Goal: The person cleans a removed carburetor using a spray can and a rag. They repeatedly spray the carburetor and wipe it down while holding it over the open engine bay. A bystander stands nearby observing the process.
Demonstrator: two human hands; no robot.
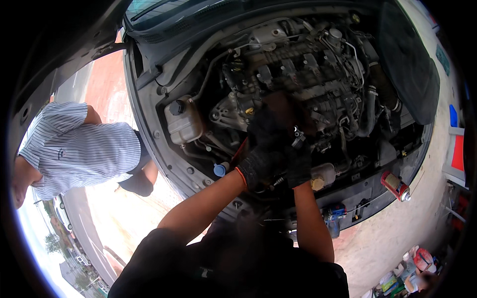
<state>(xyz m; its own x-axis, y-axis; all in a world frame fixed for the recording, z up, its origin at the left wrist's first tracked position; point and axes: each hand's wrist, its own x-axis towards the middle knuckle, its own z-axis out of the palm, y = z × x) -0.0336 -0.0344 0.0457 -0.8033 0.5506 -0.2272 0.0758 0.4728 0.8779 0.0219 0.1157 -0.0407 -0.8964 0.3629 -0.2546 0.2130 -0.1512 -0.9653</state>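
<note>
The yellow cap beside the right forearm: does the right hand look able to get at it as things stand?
Probably yes: nothing seems to cover the yellow cap or block the right hand, which is close by but would likely need to draw back.

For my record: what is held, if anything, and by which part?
The right hand seems to hold a small metal piece, its gripped part hidden; left hand: unclear.

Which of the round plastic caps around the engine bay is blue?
The light-blue cap, left of the black-gloved left hand. The black cap tops the pale plastic tank; the yellow cap sits beside the right forearm.
</note>
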